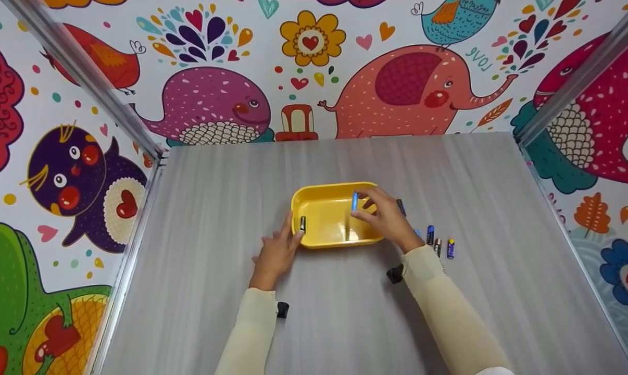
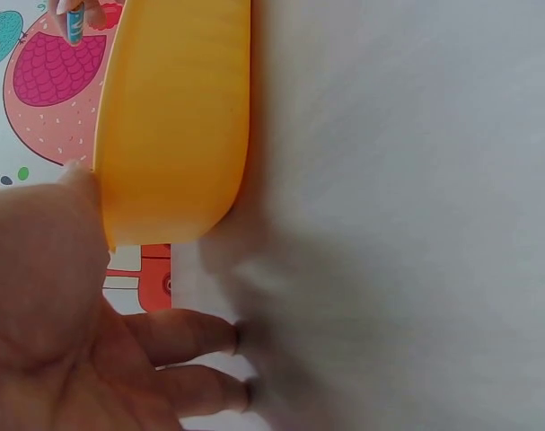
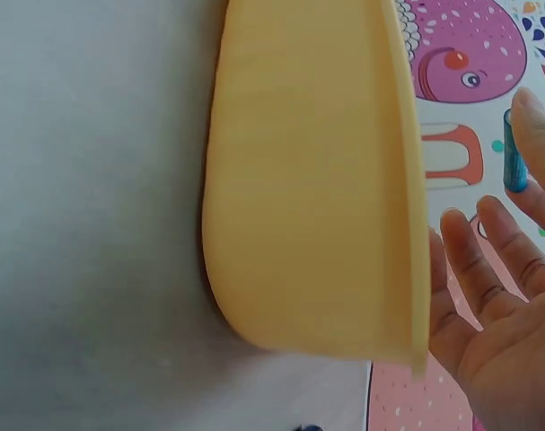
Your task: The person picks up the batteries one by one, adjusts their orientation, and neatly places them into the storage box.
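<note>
Over the right part of a yellow tray (image 1: 319, 245), my right hand (image 1: 384, 213) pinches a light blue battery (image 1: 354, 201) between thumb and fingertips. The battery is held upright; in the right wrist view the blue battery (image 3: 514, 153) shows beside the thumb, with the other fingers spread. My left hand (image 1: 276, 255) holds the tray at its near left corner, thumb at the rim and a finger along the outer wall. In the left wrist view two lower fingers (image 2: 187, 337) reach down beside the tray wall (image 2: 178, 117). A dark battery (image 1: 302, 224) lies inside the tray by the left thumb.
Right of the tray lie several batteries on the grey table (image 1: 204, 208): a blue one (image 1: 430, 234), a black and copper one (image 1: 438, 247), a purple and yellow one (image 1: 451, 249), and a dark one (image 1: 401, 207) partly behind the right hand. Cartoon-printed panels (image 1: 303, 78) border the table.
</note>
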A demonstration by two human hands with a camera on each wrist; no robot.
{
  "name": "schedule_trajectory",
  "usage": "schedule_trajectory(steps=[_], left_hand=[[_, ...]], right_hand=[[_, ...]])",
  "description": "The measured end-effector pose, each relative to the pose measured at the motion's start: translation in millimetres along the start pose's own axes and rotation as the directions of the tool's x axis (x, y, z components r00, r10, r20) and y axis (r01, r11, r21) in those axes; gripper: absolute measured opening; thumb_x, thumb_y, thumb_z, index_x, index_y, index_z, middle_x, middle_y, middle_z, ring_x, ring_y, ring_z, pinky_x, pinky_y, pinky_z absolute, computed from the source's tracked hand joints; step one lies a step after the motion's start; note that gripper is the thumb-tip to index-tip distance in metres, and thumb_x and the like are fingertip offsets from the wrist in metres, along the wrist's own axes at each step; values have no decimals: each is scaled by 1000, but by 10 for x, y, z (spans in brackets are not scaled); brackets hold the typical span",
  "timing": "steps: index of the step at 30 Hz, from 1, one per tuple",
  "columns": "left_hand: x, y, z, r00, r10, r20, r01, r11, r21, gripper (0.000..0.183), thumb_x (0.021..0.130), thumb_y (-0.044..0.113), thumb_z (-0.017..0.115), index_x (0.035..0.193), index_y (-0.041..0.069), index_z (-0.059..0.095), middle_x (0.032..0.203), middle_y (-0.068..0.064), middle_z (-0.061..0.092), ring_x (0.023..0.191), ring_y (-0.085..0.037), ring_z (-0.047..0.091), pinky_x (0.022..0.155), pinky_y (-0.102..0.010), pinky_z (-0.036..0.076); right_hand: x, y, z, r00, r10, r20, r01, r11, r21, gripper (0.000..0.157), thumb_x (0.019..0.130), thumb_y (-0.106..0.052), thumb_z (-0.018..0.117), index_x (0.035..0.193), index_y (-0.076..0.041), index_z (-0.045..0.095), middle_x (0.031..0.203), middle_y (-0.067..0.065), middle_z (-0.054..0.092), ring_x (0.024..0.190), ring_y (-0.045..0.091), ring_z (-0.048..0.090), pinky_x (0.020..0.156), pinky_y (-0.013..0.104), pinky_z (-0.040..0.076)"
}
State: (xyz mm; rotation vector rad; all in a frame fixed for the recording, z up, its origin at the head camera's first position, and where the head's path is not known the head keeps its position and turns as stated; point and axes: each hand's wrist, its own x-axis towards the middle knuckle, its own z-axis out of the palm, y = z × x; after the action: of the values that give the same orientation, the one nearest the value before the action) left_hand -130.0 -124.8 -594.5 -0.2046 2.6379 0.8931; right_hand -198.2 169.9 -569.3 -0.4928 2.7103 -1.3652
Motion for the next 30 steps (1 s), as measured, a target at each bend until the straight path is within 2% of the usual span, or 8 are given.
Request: schedule_trajectory(steps=[7, 14, 19, 26, 30], left_hand=[[-2, -1, -1, 1000, -17, 12, 17, 1000, 21, 71, 100, 72, 31, 162, 50, 4, 163, -23, 35, 152, -53, 22, 106, -86, 18], [-3, -1, 14, 1000, -10, 1, 10, 1000, 20, 70, 101, 72, 31, 161, 51, 4, 162, -23, 36, 151, -54, 23, 105, -87, 18], [-5, 5, 12, 1000, 0, -5, 0, 1000, 15, 70, 100, 72, 30, 162, 50, 5, 162, -24, 36, 150, -55, 23, 105, -87, 18], [-1, 14, 5, 1000, -20, 8, 20, 1000, 22, 71, 99, 74, 28, 161, 51, 3, 162, -23, 35, 151, -54, 23, 105, -87, 17], [-5, 15, -10, 1000, -13, 13, 12, 1000, 16, 72, 99, 75, 28, 161, 51, 2, 162, -24, 35, 151, -55, 22, 104, -88, 17]], right_hand=[[36, -47, 155, 999, 12, 34, -11, 1000, -15, 53, 93, -41, 75, 139, -20, 58, 128, 8, 61, 107, 23, 63, 93, 44, 58], [92, -100, 310, 998, -17, 53, 18, 1000, -21, 52, 92, -37, 76, 137, -16, 60, 127, 12, 61, 108, 28, 64, 94, 44, 57], [135, -137, 411, 997, 8, 83, -5, 999, -38, 53, 91, -39, 76, 138, -20, 60, 130, 8, 62, 109, 26, 63, 95, 42, 57], [191, -184, 549, 993, -2, 115, 6, 999, -37, 55, 91, -40, 76, 139, -18, 60, 132, 5, 62, 110, 23, 63, 97, 39, 56], [229, -212, 619, 991, -32, 132, 37, 999, -35, 56, 91, -40, 76, 139, -15, 60, 131, 10, 63, 109, 26, 64, 97, 41, 56]])
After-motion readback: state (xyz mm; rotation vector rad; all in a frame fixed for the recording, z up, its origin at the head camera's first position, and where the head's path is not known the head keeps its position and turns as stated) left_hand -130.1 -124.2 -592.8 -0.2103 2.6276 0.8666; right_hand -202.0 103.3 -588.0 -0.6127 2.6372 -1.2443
